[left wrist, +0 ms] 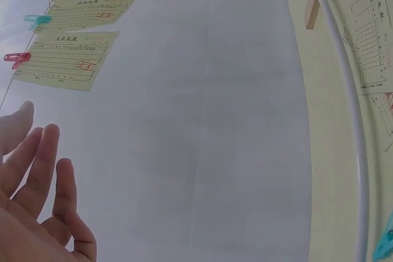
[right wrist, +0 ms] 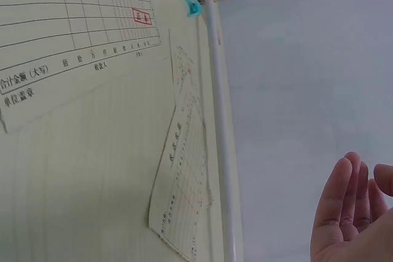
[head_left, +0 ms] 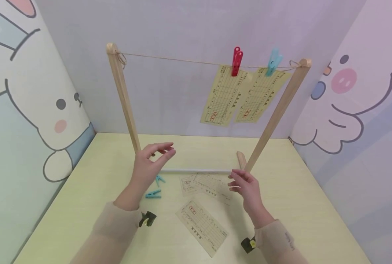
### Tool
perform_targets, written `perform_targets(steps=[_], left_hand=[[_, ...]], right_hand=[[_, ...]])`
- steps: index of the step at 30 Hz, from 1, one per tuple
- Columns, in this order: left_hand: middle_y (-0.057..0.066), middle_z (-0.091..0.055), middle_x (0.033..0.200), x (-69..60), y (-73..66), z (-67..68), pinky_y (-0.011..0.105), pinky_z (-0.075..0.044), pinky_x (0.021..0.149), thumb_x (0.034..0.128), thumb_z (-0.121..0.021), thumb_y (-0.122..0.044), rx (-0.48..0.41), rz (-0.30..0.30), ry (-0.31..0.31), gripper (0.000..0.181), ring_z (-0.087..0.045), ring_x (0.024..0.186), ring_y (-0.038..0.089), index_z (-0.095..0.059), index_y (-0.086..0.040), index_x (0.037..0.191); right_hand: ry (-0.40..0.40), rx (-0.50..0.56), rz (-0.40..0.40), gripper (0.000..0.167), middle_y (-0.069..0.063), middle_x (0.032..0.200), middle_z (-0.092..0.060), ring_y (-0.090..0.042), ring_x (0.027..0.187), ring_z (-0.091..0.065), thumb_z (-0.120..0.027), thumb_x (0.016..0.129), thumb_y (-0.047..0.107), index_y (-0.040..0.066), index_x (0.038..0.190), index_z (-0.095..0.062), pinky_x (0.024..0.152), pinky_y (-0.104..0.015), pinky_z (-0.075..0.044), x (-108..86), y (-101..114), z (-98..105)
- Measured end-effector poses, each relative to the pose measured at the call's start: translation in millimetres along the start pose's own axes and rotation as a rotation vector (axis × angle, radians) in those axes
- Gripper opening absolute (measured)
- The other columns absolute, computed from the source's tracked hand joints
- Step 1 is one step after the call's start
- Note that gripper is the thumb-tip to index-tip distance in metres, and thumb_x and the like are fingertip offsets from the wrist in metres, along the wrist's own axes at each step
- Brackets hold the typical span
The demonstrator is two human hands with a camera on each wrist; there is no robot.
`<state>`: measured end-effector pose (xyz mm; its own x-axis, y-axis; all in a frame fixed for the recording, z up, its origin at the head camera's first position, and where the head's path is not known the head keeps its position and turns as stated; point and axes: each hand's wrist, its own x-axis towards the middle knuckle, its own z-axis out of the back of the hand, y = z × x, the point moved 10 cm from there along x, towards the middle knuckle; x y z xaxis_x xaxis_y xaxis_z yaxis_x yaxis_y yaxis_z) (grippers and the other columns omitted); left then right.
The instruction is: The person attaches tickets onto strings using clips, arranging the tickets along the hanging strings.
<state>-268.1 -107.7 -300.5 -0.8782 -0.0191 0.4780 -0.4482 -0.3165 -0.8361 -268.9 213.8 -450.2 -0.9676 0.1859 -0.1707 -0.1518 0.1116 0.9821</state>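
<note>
My left hand (head_left: 149, 161) hovers near the left post with fingers loosely bent and nothing between them. On the other side, my right hand (head_left: 246, 189) is raised by the foot of the right post, also holding nothing; its fingers (right wrist: 334, 204) look relaxed. Two printed paper receipts hang from the string (head_left: 169, 58): one receipt (head_left: 223, 97) under a red clothespin (head_left: 237, 62), the other (head_left: 262, 95) under a light blue clothespin (head_left: 273, 63). Below the hands, a single receipt (head_left: 202, 225) lies on the table, and overlapping receipts (head_left: 212, 187) lie behind it.
Two light blue clothespins, one (head_left: 153, 194) nearer and one (head_left: 159, 179) farther, lie by my left forearm. A wooden left post (head_left: 124, 99) and right post (head_left: 278, 113) hold the string. A white rod (head_left: 196, 171) runs low between them. Walls enclose the pale table (head_left: 298, 220).
</note>
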Motion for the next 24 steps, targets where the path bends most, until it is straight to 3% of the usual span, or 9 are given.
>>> perform_targets(steps=[5,11,15,19,24], left_hand=[[0.01,-0.073,0.1,-11.9,16.1,3.0,0.032,-0.036,0.083,0.0891,-0.075,-0.016,0.014,0.066,-0.008,0.024,-0.057,0.091,0.003,-0.074,-0.009,0.112],[0.01,-0.073,0.094,-22.4,33.2,7.5,0.03,-0.035,0.078,0.0893,-0.075,-0.018,0.043,0.121,-0.026,0.023,-0.056,0.086,-0.001,-0.075,-0.011,0.11],[0.007,-0.073,0.095,-30.6,47.5,9.5,0.027,-0.038,0.076,0.0896,-0.074,-0.02,0.052,0.194,-0.022,0.024,-0.056,0.087,0.0,-0.075,-0.011,0.111],[0.001,-0.072,0.095,-40.0,61.5,11.2,0.024,-0.039,0.071,0.0901,-0.074,-0.022,0.044,0.25,-0.016,0.024,-0.057,0.089,0.001,-0.074,-0.012,0.112],[0.002,-0.075,0.098,-51.2,73.9,13.5,0.025,-0.038,0.075,0.0906,-0.073,-0.022,0.071,0.268,-0.02,0.024,-0.056,0.088,-0.002,-0.074,-0.012,0.112]], right_hand=[[0.001,-0.006,-0.025,0.025,0.008,0.086,-0.069,-0.008,0.071,-0.066,-0.063,0.097,0.017,0.001,0.116,-0.06,0.068,-0.024,-0.057,-3.0,-11,0],[-0.011,-0.029,-0.036,0.021,0.007,0.086,-0.069,-0.009,0.072,-0.066,-0.062,0.097,0.015,0.002,0.114,-0.061,0.069,-0.025,-0.057,-5.3,-23,1],[-0.028,-0.024,-0.052,0.018,0.006,0.085,-0.07,-0.009,0.071,-0.066,-0.063,0.096,0.015,0.004,0.111,-0.063,0.068,-0.025,-0.057,-5.3,-32,2],[-0.027,-0.026,-0.07,0.03,0.005,0.087,-0.07,-0.009,0.071,-0.066,-0.065,0.095,0.016,-0.002,0.119,-0.06,0.067,-0.024,-0.057,-7.0,-42,0],[-0.026,-0.038,-0.093,0.038,0.004,0.091,-0.07,-0.01,0.074,-0.066,-0.064,0.096,0.017,-0.006,0.126,-0.056,0.069,-0.024,-0.057,-10.1,-53,-1]])
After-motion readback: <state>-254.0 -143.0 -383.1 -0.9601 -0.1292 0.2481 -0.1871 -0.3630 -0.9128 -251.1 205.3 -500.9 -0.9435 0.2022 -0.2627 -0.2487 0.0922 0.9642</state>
